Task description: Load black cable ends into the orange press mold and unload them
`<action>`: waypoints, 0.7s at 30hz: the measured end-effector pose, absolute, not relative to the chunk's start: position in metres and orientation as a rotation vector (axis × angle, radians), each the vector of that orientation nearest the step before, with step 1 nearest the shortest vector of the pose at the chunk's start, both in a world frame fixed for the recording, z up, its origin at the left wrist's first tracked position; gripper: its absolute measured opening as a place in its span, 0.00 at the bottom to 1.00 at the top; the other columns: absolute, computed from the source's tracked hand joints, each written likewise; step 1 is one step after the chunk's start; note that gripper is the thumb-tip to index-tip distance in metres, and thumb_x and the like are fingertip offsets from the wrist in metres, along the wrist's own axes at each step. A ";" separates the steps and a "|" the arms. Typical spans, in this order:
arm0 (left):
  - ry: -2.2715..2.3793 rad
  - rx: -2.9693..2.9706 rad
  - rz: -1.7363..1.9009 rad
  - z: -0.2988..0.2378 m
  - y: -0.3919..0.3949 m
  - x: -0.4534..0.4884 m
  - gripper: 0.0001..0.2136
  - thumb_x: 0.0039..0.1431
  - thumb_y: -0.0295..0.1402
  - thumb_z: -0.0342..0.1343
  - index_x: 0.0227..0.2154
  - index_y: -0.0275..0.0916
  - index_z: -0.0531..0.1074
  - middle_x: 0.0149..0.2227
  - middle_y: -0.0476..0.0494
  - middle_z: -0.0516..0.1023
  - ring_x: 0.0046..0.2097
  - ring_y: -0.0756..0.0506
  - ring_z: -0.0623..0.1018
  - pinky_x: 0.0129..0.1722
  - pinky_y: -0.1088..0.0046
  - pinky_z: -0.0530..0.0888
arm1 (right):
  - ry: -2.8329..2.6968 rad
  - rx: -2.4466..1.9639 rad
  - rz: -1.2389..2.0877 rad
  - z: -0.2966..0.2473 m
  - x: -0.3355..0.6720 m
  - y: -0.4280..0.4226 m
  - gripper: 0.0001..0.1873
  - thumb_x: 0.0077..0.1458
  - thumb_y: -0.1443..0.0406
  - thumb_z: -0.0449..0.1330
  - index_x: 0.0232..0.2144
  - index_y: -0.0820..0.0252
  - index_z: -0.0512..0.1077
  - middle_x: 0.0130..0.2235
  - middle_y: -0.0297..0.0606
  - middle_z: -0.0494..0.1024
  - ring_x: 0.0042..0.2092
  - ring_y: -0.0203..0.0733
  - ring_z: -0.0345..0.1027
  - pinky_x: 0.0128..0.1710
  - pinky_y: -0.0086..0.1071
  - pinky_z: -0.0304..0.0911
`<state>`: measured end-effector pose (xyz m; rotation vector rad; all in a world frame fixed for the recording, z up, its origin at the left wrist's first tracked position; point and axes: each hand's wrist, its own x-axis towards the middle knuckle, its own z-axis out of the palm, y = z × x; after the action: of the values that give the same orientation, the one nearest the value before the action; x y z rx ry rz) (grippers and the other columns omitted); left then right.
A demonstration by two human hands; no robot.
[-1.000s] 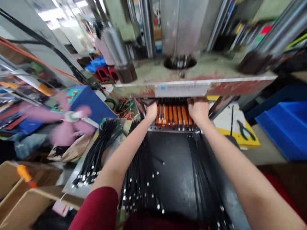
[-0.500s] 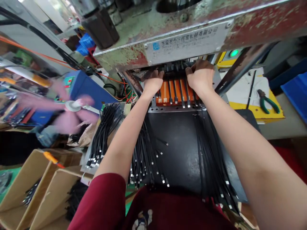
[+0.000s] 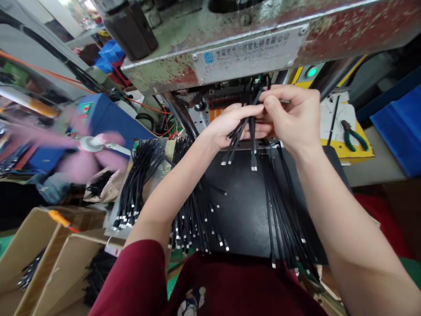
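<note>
My left hand and my right hand meet in front of the press machine, both closed on a small bundle of black cables with metal plug ends hanging down. Behind the hands, the orange mould fixture is mostly hidden. Below lies a black work mat. Loose black cables lie on its left side, and more black cables fan out on its right.
Another pile of black cables lies on a metal tray at left. A pink fan spins beside a blue box. Cardboard boxes stand at lower left. Green-handled pliers rest on a yellow surface; a blue bin is at right.
Both hands have pulled back out of the orange fixture, lifting a few cables with them and gathering them together in front of the machine.
</note>
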<state>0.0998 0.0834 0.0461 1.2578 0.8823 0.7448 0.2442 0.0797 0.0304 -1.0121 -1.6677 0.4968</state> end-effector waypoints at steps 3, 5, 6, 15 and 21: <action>0.905 1.186 0.717 0.048 0.062 0.101 0.13 0.63 0.40 0.52 0.40 0.32 0.69 0.33 0.44 0.76 0.22 0.57 0.72 0.23 0.82 0.72 | -1.678 -1.093 0.376 0.030 0.260 0.060 0.09 0.59 0.64 0.53 0.37 0.58 0.73 0.40 0.37 0.75 0.46 0.42 0.69 0.47 0.37 0.65; 0.833 1.158 0.637 0.053 0.047 0.099 0.12 0.63 0.39 0.53 0.41 0.33 0.70 0.30 0.45 0.76 0.17 0.60 0.65 0.16 0.85 0.63 | -1.673 -1.196 0.371 0.027 0.266 0.050 0.10 0.58 0.64 0.54 0.41 0.57 0.72 0.43 0.40 0.75 0.47 0.44 0.69 0.45 0.37 0.66; 0.794 1.146 0.587 0.055 0.039 0.099 0.13 0.62 0.39 0.53 0.41 0.33 0.70 0.29 0.45 0.75 0.15 0.60 0.62 0.15 0.86 0.60 | -1.680 -1.239 0.398 0.026 0.267 0.046 0.11 0.57 0.63 0.55 0.42 0.57 0.71 0.44 0.40 0.74 0.46 0.44 0.69 0.43 0.37 0.67; 0.700 1.097 0.340 0.047 -0.005 0.110 0.13 0.58 0.42 0.57 0.31 0.36 0.72 0.13 0.54 0.61 0.12 0.58 0.53 0.11 0.83 0.52 | -1.523 -1.236 0.618 0.002 0.326 0.007 0.11 0.53 0.58 0.60 0.31 0.61 0.72 0.28 0.35 0.74 0.33 0.40 0.72 0.35 0.33 0.69; 0.582 1.028 0.289 0.041 -0.045 0.085 0.19 0.55 0.52 0.54 0.43 0.48 0.76 0.13 0.48 0.70 0.08 0.55 0.55 0.06 0.82 0.49 | -1.136 -2.007 0.464 -0.051 0.456 -0.083 0.15 0.52 0.58 0.57 0.35 0.64 0.74 0.33 0.42 0.78 0.33 0.43 0.73 0.33 0.34 0.69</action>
<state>0.0849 -0.0454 0.0409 1.0280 0.5819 0.2892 0.4556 -0.0830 -0.0508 -2.0072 -1.1363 0.4645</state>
